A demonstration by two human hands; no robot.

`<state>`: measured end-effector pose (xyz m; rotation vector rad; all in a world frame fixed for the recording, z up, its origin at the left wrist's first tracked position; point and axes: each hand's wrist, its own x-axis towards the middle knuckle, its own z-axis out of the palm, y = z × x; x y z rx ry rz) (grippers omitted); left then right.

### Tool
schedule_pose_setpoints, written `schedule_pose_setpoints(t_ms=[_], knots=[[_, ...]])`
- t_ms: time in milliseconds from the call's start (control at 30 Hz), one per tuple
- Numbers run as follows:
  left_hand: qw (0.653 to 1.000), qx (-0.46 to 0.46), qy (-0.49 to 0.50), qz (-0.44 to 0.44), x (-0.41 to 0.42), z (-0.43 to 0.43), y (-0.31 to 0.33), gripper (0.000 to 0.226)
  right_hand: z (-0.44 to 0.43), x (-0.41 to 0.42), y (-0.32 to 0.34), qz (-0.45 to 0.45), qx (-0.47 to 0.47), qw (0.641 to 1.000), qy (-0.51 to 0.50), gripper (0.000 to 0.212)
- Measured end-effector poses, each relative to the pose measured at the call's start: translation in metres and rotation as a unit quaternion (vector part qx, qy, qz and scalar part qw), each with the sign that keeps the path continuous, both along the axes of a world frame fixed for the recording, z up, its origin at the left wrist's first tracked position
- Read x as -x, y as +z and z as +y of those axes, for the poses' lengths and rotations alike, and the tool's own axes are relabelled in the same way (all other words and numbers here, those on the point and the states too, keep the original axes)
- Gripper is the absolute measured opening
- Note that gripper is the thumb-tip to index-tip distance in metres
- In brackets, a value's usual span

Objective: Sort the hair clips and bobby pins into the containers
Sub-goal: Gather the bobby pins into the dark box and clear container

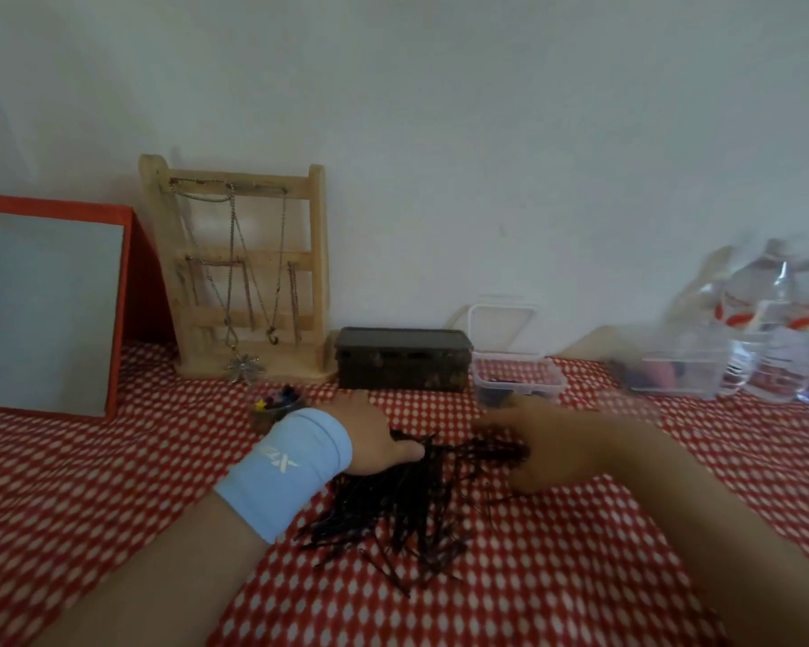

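We see a heap of thin black metal bobby pins (407,506) at the centre of the red-and-white patterned tabletop (113,483), most of them running lengthwise from upper centre down toward the lower middle of the frame. The left hand (374,441), with a light-blue wristband (286,469) on its wrist, rests on the heap's upper left edge with its thumb touching the pins. Its fingers are hidden, so we cannot tell how they lie. The right hand (547,450) is blurred at the heap's upper right and appears to pinch a dark bunch of pins between thumb and fingers. The open clear plastic container (517,382) sits just above and beyond that hand, so we judge the right hand the nearer one for the drop. A small dish of coloured hair clips (276,403) stands just above the left wrist.
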<state>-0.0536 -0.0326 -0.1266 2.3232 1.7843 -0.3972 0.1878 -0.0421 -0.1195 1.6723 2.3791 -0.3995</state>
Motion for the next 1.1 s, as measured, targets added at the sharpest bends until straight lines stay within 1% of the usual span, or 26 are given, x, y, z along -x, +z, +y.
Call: schedule_pose_setpoints(t_ms=[67,167,267,333,367,400,433,467,500,533,567,600,633,700,767,867,933,967,1000,1033,1067,1100], knots=[[0.999,-0.025,-0.008,-0.028,-0.005,0.000,-0.004,0.081,-0.003,-0.002,-0.003,0.030,-0.006,1.000,-0.006,0.082],[0.989,-0.047,-0.066,-0.124,-0.007,-0.001,-0.011,0.063,-0.008,0.002,-0.002,0.102,-0.030,0.994,0.030,0.057],[0.974,-0.061,-0.115,-0.187,-0.009,-0.007,-0.016,0.057,-0.008,0.001,-0.010,0.159,-0.049,0.985,0.047,0.045],[0.964,-0.082,-0.116,-0.225,-0.007,-0.011,-0.018,0.058,-0.008,-0.001,-0.012,0.188,-0.052,0.980,0.046,0.042],[0.965,-0.098,-0.108,-0.220,-0.005,-0.013,-0.019,0.063,-0.009,-0.002,-0.012,0.195,-0.056,0.978,0.044,0.043],[0.971,-0.113,-0.098,-0.189,-0.002,-0.015,-0.019,0.074,-0.011,-0.003,-0.011,0.200,-0.064,0.977,0.041,0.044],[0.981,-0.109,-0.082,-0.140,0.000,-0.018,-0.020,0.090,-0.012,-0.004,-0.009,0.195,-0.064,0.978,0.035,0.049],[0.990,-0.084,-0.065,-0.094,0.002,-0.021,-0.021,0.108,-0.014,-0.006,-0.008,0.180,-0.054,0.982,0.031,0.058],[0.996,-0.043,-0.050,-0.061,0.003,-0.024,-0.021,0.121,-0.015,-0.007,-0.007,0.151,-0.036,0.987,0.027,0.071],[0.998,-0.005,-0.042,-0.043,0.003,-0.026,-0.023,0.130,-0.016,-0.008,-0.008,0.114,-0.022,0.993,0.027,0.084],[0.998,0.018,-0.040,-0.043,0.001,-0.027,-0.024,0.133,-0.016,-0.008,-0.009,0.081,-0.015,0.996,0.030,0.093],[0.997,0.023,-0.041,-0.058,-0.001,-0.029,-0.025,0.133,-0.016,-0.007,-0.010,0.072,-0.016,0.997,0.034,0.094],[0.996,0.014,-0.046,-0.081,-0.004,-0.031,-0.026,0.130,-0.016,-0.005,-0.012,0.085,-0.020,0.996,0.034,0.087],[0.988,-0.017,-0.069,-0.136,-0.013,-0.034,-0.028,0.116,-0.013,0.000,-0.017,0.132,-0.047,0.989,0.036,0.063],[0.978,-0.039,-0.101,-0.176,-0.022,-0.034,-0.030,0.101,-0.012,0.004,-0.021,0.158,-0.080,0.984,0.033,0.047],[0.956,-0.025,-0.132,-0.261,-0.021,-0.029,-0.030,0.086,-0.013,0.006,-0.023,0.162,-0.125,0.978,0.030,0.039],[0.948,-0.027,-0.109,-0.297,-0.008,-0.029,-0.023,0.090,-0.013,0.006,-0.023,0.155,-0.166,0.973,0.037,0.042],[0.955,-0.032,-0.093,-0.281,0.002,-0.031,-0.017,0.095,-0.015,0.008,-0.022,0.165,-0.173,0.970,0.043,0.047],[0.967,-0.031,-0.081,-0.240,0.013,-0.033,-0.011,0.104,-0.018,0.010,-0.022,0.182,-0.160,0.969,0.048,0.054],[0.982,-0.015,-0.061,-0.175,0.024,-0.037,-0.004,0.116,-0.021,0.014,-0.022,0.200,-0.128,0.970,0.055,0.065],[0.994,0.016,-0.034,-0.098,0.035,-0.042,0.001,0.128,-0.025,0.019,-0.022,0.208,-0.086,0.972,0.066,0.080],[0.998,0.050,-0.007,-0.032,0.044,-0.046,0.005,0.137,-0.028,0.026,-0.024,0.198,-0.048,0.976,0.081,0.097]])
